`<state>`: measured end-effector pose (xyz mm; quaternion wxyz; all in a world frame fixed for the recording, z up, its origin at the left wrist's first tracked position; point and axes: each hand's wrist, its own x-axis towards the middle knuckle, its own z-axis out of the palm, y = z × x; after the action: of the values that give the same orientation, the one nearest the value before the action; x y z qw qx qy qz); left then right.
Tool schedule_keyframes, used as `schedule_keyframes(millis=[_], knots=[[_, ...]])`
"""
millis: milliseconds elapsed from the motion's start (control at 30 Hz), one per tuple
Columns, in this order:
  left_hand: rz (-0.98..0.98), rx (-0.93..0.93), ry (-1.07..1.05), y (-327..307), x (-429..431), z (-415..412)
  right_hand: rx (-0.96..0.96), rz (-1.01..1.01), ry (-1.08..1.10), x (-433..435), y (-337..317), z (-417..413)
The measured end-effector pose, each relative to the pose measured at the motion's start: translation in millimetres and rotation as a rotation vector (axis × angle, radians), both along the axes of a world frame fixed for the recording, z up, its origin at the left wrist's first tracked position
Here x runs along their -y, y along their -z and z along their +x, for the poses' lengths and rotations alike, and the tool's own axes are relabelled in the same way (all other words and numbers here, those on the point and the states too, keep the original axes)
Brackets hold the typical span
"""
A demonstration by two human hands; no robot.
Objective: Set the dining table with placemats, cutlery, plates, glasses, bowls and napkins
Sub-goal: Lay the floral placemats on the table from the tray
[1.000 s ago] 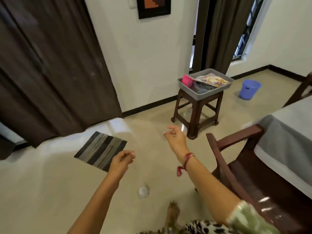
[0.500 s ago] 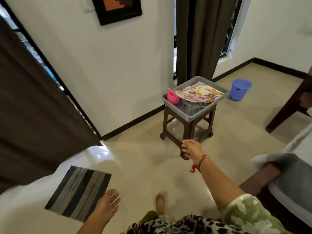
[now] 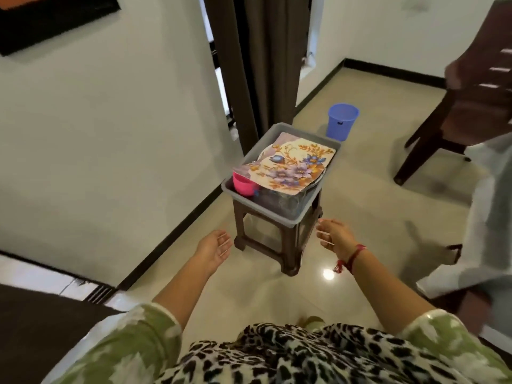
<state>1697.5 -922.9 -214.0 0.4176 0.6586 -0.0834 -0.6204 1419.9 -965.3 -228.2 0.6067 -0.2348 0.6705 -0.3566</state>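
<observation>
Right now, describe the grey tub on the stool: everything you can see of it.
The grey tub is a rectangular bin, plastic by its look, with a rolled rim. It sits on a dark brown stool, one corner toward the camera. A floral placemat lies across its top, hiding most of the contents; a pink cup stands in its left corner, and blurred glassy items show beneath the mat. Neither the left hand nor the right hand touches it.
</observation>
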Motion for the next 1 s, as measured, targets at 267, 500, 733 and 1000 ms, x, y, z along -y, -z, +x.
schedule_keyframes(millis=[267,500,733,1000], knots=[[0.015,-0.061,0.029,11,129,-40,-0.039,0.045,-0.022,119,17,-20],[0.148,-0.003,-0.041,27,212,-83,0.074,0.166,-0.025,227,34,-48],[0.28,-0.183,-0.104,34,240,-98,0.196,0.358,-0.096,271,102,-39],[0.256,-0.238,-0.251,41,234,-93,0.181,0.414,-0.05,293,187,-22]])
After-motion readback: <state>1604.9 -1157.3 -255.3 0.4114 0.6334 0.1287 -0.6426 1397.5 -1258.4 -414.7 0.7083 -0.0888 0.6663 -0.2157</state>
